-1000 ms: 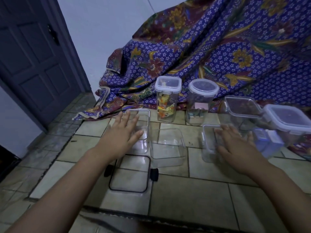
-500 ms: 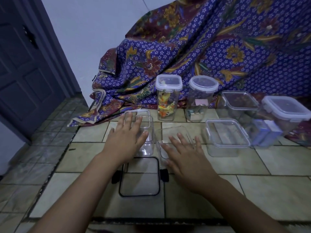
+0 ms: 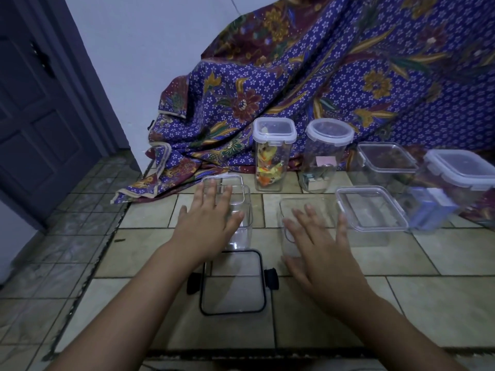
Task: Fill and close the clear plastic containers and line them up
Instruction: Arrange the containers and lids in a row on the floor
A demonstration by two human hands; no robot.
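glazed floor tiles under flat hands over clear boxy containers.

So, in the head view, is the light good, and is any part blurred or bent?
Head view: dim bluish light; door frame bows from the wide lens; closed container at the right edge smeared; both hands sharp.

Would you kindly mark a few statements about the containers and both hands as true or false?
1. The tall square container holds colourful items. True.
2. The left hand grips a lid. False: it lies flat, fingers spread, over an open clear container.
3. The black-rimmed lid lies on the floor between the arms. True.
4. The round-lidded jar stands open. False: its lid is on.
5. The right hand is over an open container. True.
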